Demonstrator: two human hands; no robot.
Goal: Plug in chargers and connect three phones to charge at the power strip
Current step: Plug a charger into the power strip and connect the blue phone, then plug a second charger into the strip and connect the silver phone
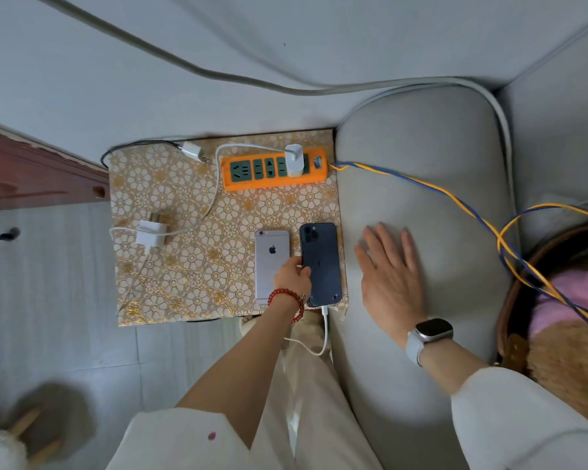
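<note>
Phones are lying by the left hand point(294, 274): its fingers are pinching the edge of the dark phone point(321, 264), with the silver phone point(271, 266) just left of it. Right hand point(389, 276) is resting flat and open on the sofa arm point(421, 184), holding nothing.

Cream sleeves point(530, 418) pushed up both forearms, small red spot on the left one. Red bead bracelet point(287, 296) on left wrist. Smartwatch point(433, 330), pale grey band, on right wrist. Cream trousers point(319, 401).

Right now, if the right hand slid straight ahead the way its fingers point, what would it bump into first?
Probably nothing soon: the right hand lies flat on the grey sofa arm, fingers pointing along bare cushion. The wall beyond seems first.
</note>
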